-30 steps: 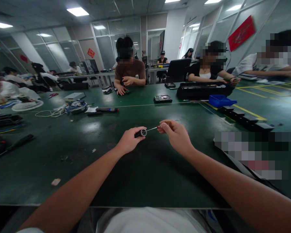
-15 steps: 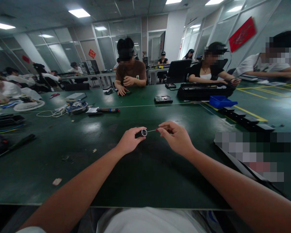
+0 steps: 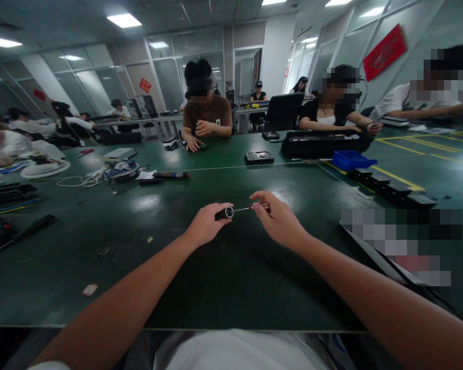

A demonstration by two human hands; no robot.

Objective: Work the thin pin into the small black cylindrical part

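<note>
My left hand (image 3: 207, 225) is closed around a black cylinder (image 3: 224, 213) with a silver ring at its end, which faces to the right. In my right hand (image 3: 279, 218) is a screwdriver (image 3: 242, 209) with a thin metal shaft and a reddish handle. The handle lies between thumb and fingers, and the index finger is lifted a little off it. The shaft points left, its tip at the ringed end of the cylinder; whether it is inside I cannot tell. Both hands are above the green tabletop (image 3: 231, 277).
Ahead lie a hard drive (image 3: 259, 157) and a pen-like dark tool (image 3: 172, 175). A blue bin (image 3: 353, 160) and several black blocks (image 3: 393, 187) sit at right. Cables (image 3: 85, 180) and a white fan grille (image 3: 45, 169) are at left. Co-workers sit across the table.
The fingers of my right hand have shifted on the screwdriver: the index finger has lifted and more of the handle shows. My left hand holds the cylinder as before.
</note>
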